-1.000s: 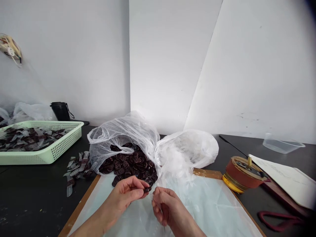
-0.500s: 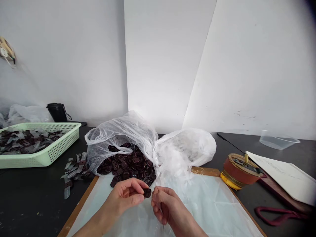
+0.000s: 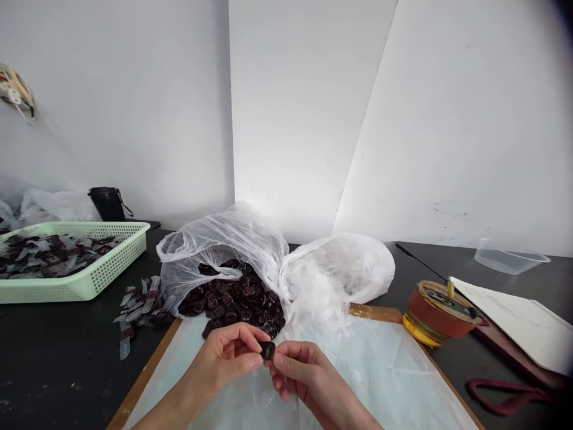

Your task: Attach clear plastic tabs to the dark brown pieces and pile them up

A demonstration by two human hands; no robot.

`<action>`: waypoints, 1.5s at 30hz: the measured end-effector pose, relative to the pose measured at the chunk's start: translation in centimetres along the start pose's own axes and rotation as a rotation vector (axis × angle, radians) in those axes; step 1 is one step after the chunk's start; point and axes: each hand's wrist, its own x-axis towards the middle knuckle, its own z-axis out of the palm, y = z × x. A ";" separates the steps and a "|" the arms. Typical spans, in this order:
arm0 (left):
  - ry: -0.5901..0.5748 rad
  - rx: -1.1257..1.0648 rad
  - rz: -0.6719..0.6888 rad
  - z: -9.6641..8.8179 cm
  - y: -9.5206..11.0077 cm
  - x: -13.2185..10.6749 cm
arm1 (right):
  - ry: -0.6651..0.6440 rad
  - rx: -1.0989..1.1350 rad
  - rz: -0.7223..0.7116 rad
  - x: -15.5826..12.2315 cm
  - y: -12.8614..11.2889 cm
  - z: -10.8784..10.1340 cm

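Observation:
My left hand point(image 3: 233, 352) pinches a small dark brown buckle-like plastic piece point(image 3: 267, 350) between thumb and fingertips, low over the pale sheet. At that piece's right edge, my right hand point(image 3: 302, 370) has its thumb and index finger closed together; whatever lies between them is hidden. Just behind the hands, a heap of similar dark brown pieces point(image 3: 233, 301) spills from a clear plastic bag point(image 3: 215, 233). Beside it, to the right, a white bag point(image 3: 373, 269) holds a tangle of clear, thin plastic bits point(image 3: 317, 292).
A pale green basket point(image 3: 105, 272) of brown pieces with clear strips stands left, near a loose pile point(image 3: 141, 304) of them. A sheet-covered board point(image 3: 376, 370) lies under my hands. Rightward are a tape roll point(image 3: 441, 310), notebook point(image 3: 510, 322), scissors point(image 3: 501, 394) and clear container point(image 3: 510, 258).
My right hand's fingertips have moved left and now meet the edge of the brown piece. My left hand keeps its pinch. The whole view has shifted slightly.

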 end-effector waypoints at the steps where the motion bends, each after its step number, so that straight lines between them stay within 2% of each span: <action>1: 0.006 0.002 0.002 0.0 0.0 0.0 | -0.010 -0.004 -0.010 0.0 0.0 -0.1; 10: -0.021 0.021 0.015 -0.3 -0.4 0.2 | 0.031 0.030 -0.097 0.6 0.5 -0.5; 17: 0.022 0.014 -0.003 -0.2 -0.7 0.4 | 0.056 -0.036 -0.061 0.8 0.4 -0.5; 28: 0.011 0.011 0.043 0.1 -1.0 0.4 | 0.028 0.169 -0.075 0.8 0.9 -0.3; 32: -0.036 0.048 0.072 0.2 -1.0 0.2 | 0.043 0.145 -0.098 0.8 0.8 -0.3; 39: -0.041 0.136 0.103 -0.1 -1.4 0.0 | 0.032 0.120 -0.102 0.9 0.9 -0.6; 45: -0.072 0.218 0.094 0.2 -0.6 -0.1 | -0.003 -0.064 -0.127 1.0 0.7 -1.0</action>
